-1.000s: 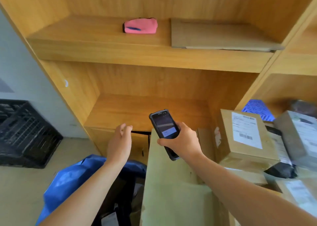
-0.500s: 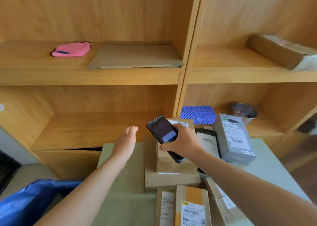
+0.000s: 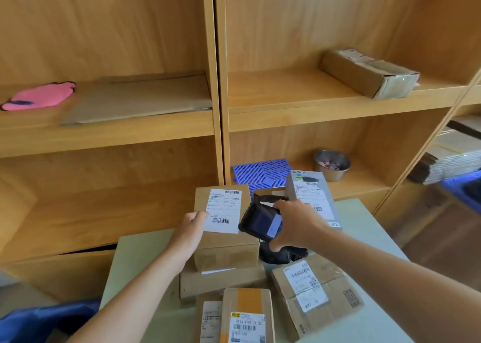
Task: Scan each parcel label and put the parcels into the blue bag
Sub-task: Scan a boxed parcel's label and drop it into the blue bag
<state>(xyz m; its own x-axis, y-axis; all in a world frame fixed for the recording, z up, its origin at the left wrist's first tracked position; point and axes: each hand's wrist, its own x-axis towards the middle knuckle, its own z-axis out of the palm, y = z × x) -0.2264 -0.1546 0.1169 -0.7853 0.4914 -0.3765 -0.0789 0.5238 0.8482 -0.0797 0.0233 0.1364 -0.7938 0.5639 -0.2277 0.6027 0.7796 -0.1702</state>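
Left hand: your left hand (image 3: 191,225) touches the left edge of the brown cardboard parcel with the white label (image 3: 223,228), fingers fairly straight.
Right hand: your right hand (image 3: 294,223) grips the black handheld scanner (image 3: 261,221), just right of that label.
Parcel: it tops a flatter box on the pale green bench (image 3: 364,233).
Bag: the blue bag (image 3: 39,322) lies at lower left, beside the bench.

parcel (image 3: 223,254): matt cardboard | label (image 3: 223,211): white paper | shelf (image 3: 312,100): wood
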